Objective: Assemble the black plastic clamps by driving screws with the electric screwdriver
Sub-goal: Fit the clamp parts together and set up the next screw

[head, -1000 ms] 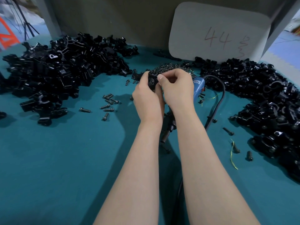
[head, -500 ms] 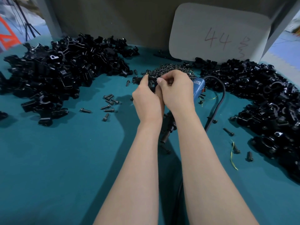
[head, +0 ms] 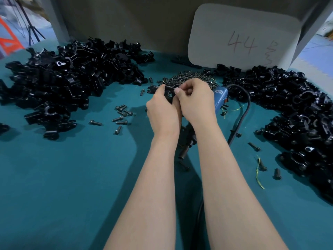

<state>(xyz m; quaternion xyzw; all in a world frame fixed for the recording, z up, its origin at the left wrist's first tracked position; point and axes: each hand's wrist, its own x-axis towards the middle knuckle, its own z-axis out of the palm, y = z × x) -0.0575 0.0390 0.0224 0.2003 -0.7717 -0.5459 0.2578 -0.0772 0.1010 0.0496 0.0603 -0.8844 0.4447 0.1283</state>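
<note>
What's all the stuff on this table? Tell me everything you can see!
table: one, teal, under everything
left clamp pile: one, black, back left
right clamp pile: one, black, along the right side
screw heap: one, dark, back middle, just beyond the hands
loose screws: several, dark, scattered left and right of the arms
electric screwdriver: one, blue body, lying under the right hand
cable: one, black, curving beside the screwdriver
card: one, white, marked "44", standing at the back right
held clamp: one, black, between both hands
left hand: one, grips the held clamp
right hand: one, fingers curled, pinches the held clamp
</note>
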